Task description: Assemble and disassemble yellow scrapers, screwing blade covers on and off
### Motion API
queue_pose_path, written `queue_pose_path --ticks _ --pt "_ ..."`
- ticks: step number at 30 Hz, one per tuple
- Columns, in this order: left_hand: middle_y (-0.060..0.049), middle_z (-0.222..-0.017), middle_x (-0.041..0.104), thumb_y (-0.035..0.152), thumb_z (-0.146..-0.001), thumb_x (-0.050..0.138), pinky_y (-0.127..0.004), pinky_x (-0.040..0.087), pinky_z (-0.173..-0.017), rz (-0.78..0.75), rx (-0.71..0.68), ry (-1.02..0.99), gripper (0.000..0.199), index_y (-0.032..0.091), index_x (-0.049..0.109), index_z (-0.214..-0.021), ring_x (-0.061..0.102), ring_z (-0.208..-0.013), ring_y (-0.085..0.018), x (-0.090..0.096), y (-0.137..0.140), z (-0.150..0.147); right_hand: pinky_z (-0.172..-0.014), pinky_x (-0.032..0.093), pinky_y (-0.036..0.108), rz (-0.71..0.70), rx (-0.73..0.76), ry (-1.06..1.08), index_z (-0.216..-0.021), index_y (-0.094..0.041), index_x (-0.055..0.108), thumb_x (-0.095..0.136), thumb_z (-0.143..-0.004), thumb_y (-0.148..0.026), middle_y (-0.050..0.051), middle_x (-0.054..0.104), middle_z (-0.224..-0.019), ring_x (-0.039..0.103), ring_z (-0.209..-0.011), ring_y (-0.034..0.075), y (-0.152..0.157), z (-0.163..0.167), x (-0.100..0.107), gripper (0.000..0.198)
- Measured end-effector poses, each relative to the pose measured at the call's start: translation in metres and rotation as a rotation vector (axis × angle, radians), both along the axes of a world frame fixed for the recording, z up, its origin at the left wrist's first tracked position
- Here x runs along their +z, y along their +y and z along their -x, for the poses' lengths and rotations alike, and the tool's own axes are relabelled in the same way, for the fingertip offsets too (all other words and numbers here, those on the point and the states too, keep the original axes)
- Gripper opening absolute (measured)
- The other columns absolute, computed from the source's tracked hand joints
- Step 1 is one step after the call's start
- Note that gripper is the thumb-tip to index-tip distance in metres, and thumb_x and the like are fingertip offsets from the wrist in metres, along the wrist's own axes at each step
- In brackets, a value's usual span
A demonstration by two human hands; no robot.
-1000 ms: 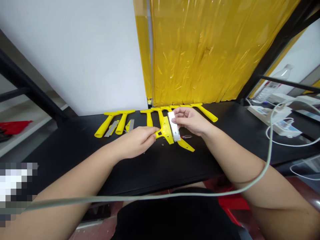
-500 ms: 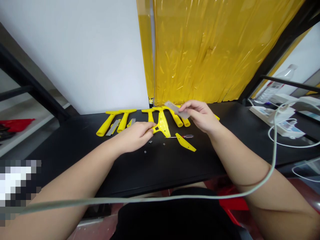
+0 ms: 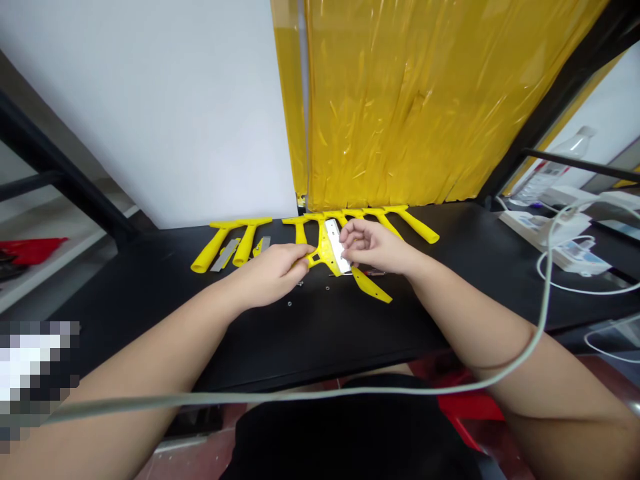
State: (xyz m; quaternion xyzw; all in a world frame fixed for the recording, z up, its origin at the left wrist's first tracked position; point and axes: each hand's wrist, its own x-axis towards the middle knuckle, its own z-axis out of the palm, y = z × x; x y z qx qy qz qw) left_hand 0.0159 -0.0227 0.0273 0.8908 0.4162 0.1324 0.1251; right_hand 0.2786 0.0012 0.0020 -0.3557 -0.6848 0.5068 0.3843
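Observation:
My left hand (image 3: 280,273) is closed on the handle of a yellow plastic scraper (image 3: 327,256), whose wide head points right. Against that head lies a flat metal blade (image 3: 337,245), bright with reflected light. The fingers of my right hand (image 3: 370,245) are curled round the blade's right edge, gripping it. Just right of the scraper head rests a loose yellow cover plate (image 3: 371,287) with small holes. A screwdriver (image 3: 374,272) lies partly hidden behind the plate and my right hand. Small nuts (image 3: 289,304) sit on the black table near my left hand.
Several yellow scraper handles (image 3: 420,227) line the back of the black table (image 3: 320,340). Finished-looking scrapers with blades (image 3: 226,255) lie at the left. A pale cable (image 3: 300,396) crosses in front of me. White boxes (image 3: 560,247) and a plastic bottle (image 3: 555,167) stand at the right.
My right hand has moved left and down, bringing the blade from the air onto the scraper head. My left hand keeps its hold on the scraper and has barely moved.

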Motion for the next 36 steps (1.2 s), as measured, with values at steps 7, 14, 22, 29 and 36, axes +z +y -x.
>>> queue_pose_path --ticks 7,14,22,29,36 --pt "-0.012 -0.119 0.075 0.033 -0.103 0.041 -0.041 0.054 -0.094 -0.029 0.011 0.009 0.046 0.016 0.059 -0.143 0.073 -0.102 -0.027 -0.003 -0.001 -0.001 -0.04 0.044 0.017 0.1 -0.01 -0.022 -0.096 -0.023 0.049 0.077 -0.073 -0.014 -0.007 0.062 -0.075 0.062 -0.049 0.008 -0.004 0.006 0.002 0.038" --pt "-0.009 -0.099 0.074 0.033 -0.104 0.041 -0.04 0.054 -0.085 -0.075 0.021 0.047 0.047 0.016 0.05 -0.146 0.072 -0.094 -0.027 0.001 -0.008 -0.003 -0.036 0.038 0.016 0.119 -0.043 -0.063 -0.095 -0.021 0.055 0.075 -0.075 -0.016 -0.006 0.062 -0.07 0.056 -0.047 0.007 -0.006 0.008 0.007 0.029" --pt "-0.009 -0.102 0.074 0.033 -0.105 0.04 -0.037 0.051 -0.078 -0.072 -0.006 0.025 0.049 0.018 0.041 -0.152 0.07 -0.09 -0.025 0.0 -0.009 -0.004 -0.038 0.038 0.018 0.09 0.011 -0.083 -0.094 -0.02 0.059 0.072 -0.072 -0.012 -0.005 0.063 -0.073 0.054 -0.047 0.006 -0.005 0.009 0.005 0.027" --pt "-0.008 -0.113 0.074 0.031 -0.107 0.039 -0.036 0.051 -0.084 -0.085 -0.042 0.038 0.05 0.025 0.042 -0.156 0.071 -0.095 -0.024 0.003 -0.01 -0.002 -0.041 0.037 0.019 0.093 0.049 -0.075 -0.094 -0.019 0.06 0.069 -0.071 -0.012 -0.005 0.064 -0.071 0.053 -0.047 0.006 -0.006 0.008 0.006 0.026" --pt "-0.009 -0.126 0.072 0.036 -0.106 0.049 -0.035 0.051 -0.086 -0.153 -0.113 0.085 0.054 0.032 0.045 -0.16 0.071 -0.104 -0.024 -0.004 -0.008 -0.003 -0.052 0.045 0.02 0.015 0.112 -0.005 -0.085 -0.02 0.057 0.075 -0.07 -0.012 -0.005 0.062 -0.073 0.055 -0.057 0.006 -0.006 0.01 0.004 0.025"
